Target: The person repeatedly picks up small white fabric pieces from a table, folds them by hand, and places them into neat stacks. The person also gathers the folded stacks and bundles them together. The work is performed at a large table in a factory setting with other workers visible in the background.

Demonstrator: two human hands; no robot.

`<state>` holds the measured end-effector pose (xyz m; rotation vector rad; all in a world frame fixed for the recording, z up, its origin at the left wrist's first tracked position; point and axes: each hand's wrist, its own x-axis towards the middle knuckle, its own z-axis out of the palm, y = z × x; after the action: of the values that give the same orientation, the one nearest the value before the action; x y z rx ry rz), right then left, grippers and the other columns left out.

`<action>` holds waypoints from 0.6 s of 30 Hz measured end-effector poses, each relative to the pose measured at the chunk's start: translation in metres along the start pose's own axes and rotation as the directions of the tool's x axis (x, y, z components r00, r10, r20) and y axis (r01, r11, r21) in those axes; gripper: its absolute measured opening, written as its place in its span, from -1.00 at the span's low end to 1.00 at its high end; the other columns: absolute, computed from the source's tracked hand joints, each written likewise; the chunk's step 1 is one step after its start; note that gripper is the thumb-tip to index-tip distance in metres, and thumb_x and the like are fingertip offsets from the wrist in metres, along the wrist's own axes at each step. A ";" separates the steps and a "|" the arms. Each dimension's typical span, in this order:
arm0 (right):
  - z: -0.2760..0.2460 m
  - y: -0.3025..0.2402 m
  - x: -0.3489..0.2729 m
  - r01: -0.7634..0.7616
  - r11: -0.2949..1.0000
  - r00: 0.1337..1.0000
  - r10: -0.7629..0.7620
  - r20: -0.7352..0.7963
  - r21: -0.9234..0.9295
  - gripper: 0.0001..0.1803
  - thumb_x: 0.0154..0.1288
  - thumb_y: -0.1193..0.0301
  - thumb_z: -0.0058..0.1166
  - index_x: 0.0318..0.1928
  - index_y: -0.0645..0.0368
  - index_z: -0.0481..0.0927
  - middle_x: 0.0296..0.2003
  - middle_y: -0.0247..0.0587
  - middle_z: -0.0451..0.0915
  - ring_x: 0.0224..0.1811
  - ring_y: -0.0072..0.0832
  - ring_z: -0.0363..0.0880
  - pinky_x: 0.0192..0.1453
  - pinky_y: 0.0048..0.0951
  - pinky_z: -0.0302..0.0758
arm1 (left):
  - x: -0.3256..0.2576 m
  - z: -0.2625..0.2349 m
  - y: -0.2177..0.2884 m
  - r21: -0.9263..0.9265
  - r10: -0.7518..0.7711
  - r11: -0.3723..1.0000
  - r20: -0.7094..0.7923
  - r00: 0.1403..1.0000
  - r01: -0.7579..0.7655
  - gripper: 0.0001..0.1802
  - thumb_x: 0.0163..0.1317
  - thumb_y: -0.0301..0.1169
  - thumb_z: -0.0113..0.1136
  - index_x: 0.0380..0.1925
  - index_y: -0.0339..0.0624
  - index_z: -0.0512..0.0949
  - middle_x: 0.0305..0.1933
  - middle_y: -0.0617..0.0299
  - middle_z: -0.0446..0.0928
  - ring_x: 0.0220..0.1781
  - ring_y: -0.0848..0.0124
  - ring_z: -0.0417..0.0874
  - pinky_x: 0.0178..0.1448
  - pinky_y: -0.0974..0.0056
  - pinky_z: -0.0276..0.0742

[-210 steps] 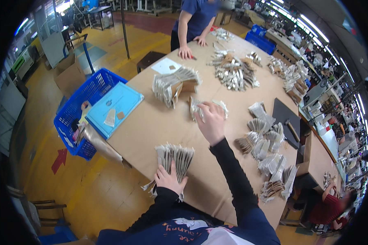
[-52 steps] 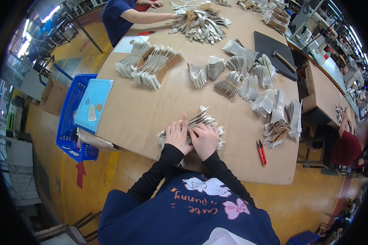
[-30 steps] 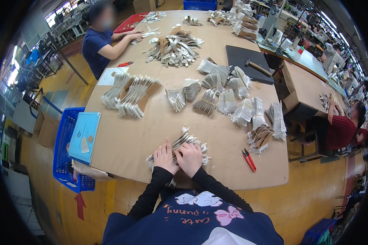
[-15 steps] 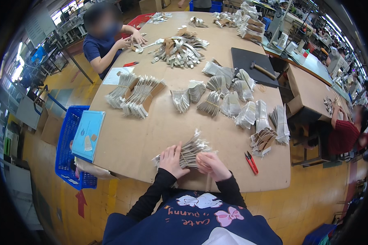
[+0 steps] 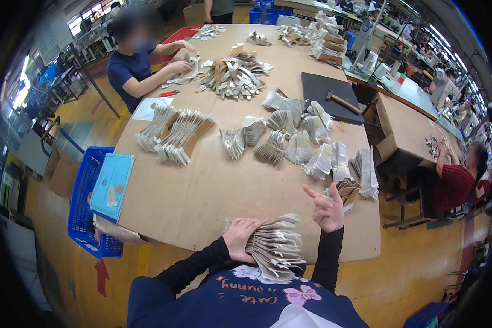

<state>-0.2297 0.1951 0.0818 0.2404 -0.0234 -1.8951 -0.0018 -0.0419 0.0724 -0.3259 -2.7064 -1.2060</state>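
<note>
A thick fanned stack of flat grey-white paper pieces [image 5: 277, 246] sits at the near edge of the brown table [image 5: 202, 186]. My left hand [image 5: 240, 238] grips its left end. My right hand [image 5: 327, 206] is lifted above the table to the right of the stack, fingers apart; a thin thread seems to run from it toward the stack. Just beyond that hand lies a smaller brown-and-white bundle [image 5: 346, 189].
Many tied bundles [image 5: 290, 143] and a longer row [image 5: 172, 134] lie across the table, with a loose heap [image 5: 232, 74] farther back. A hammer [image 5: 341, 100] rests on a black mat. Another person [image 5: 139, 60] works at the far left; one sits at the right [image 5: 454, 183]. A blue crate [image 5: 90, 202] stands left.
Both hands were pressed on the stack; now my right hand has lifted off and risen to the right, while my left hand stays on the stack, which has slid toward me.
</note>
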 end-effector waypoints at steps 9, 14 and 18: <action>-0.020 0.053 -0.015 -0.156 -0.119 0.944 0.273 -0.183 -0.981 -0.68 0.49 0.28 0.03 -0.02 0.29 0.65 -0.45 -0.31 0.64 -0.48 -0.66 0.42 -0.42 -0.61 0.28 | -0.014 -0.007 -0.071 -0.970 -0.441 -0.105 0.241 0.865 0.217 -0.41 0.11 -0.29 0.19 0.15 -0.33 0.46 -0.02 0.03 0.64 -0.05 0.20 0.71 0.08 0.13 0.64; 0.008 0.088 -0.006 0.103 -0.077 0.993 0.064 0.098 -0.992 -0.77 0.40 0.44 0.16 -0.02 0.28 0.63 -0.26 -0.29 0.68 -0.28 -0.63 0.52 -0.14 -0.53 0.42 | -0.005 0.011 -0.059 -0.947 -0.473 0.003 0.283 0.834 0.322 -0.35 0.09 -0.27 0.20 0.20 -0.33 0.41 -0.01 0.04 0.62 -0.04 0.23 0.69 0.12 0.16 0.61; 0.017 0.087 -0.004 0.243 -0.053 0.962 0.143 0.234 -0.969 -0.70 0.40 0.47 0.13 0.08 0.32 0.57 -0.16 -0.20 0.66 -0.11 -0.51 0.57 0.07 -0.41 0.46 | 0.012 0.017 -0.037 -0.883 -0.483 0.213 0.276 0.831 0.417 -0.30 0.01 -0.38 0.30 0.24 -0.27 0.40 0.09 0.18 0.55 0.10 0.43 0.55 0.21 0.31 0.43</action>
<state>-0.1505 0.1687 0.1110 -1.1377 1.2627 -1.4677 -0.0243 -0.0520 0.0375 0.4807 -1.6954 -2.8111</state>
